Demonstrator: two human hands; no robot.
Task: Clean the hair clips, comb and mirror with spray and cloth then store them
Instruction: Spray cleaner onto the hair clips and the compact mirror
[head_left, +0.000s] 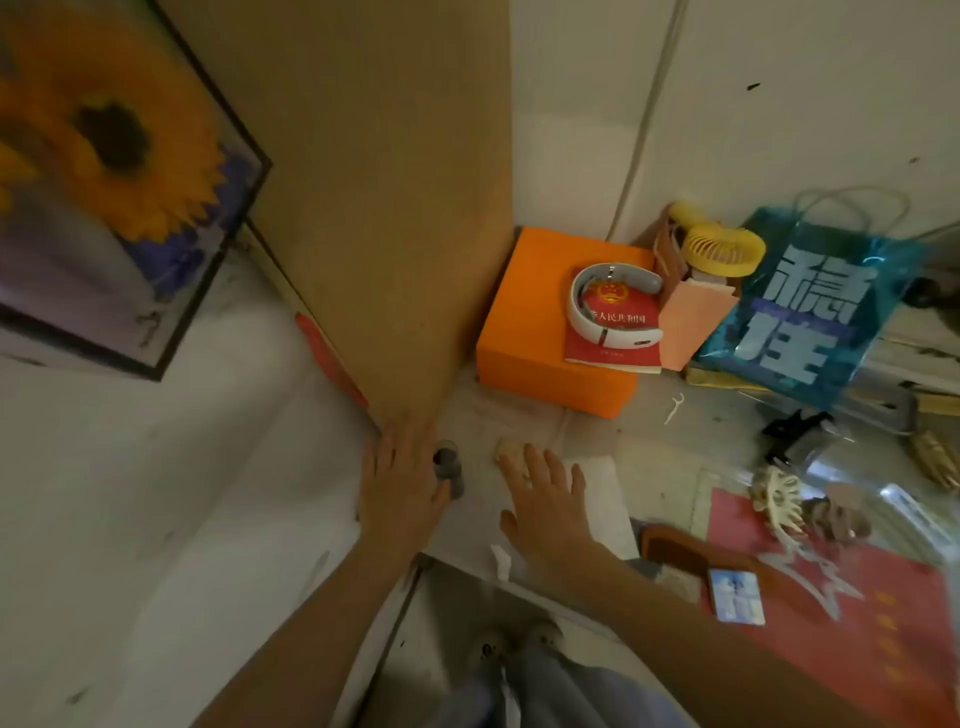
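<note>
Pale surface (524, 410) carrying an orange box (535, 338) at the back, blue bag (800, 312) leaning beside it. Small dark bottle (448, 467) standing near front edge. Red sheet (857, 597) lying at right, brown comb (691, 551) resting at its edge.

There is only one view, from a wide-angle camera on the person's head. It looks forward and steeply down at a pale tabletop (524, 415) in a room corner. Both forearms enter from the bottom edge, so the camera is near. The tall brown cardboard panel (374, 208) leans strongly and the white wall (779, 104) bends at the edges. The person's legs show at the bottom.
</note>
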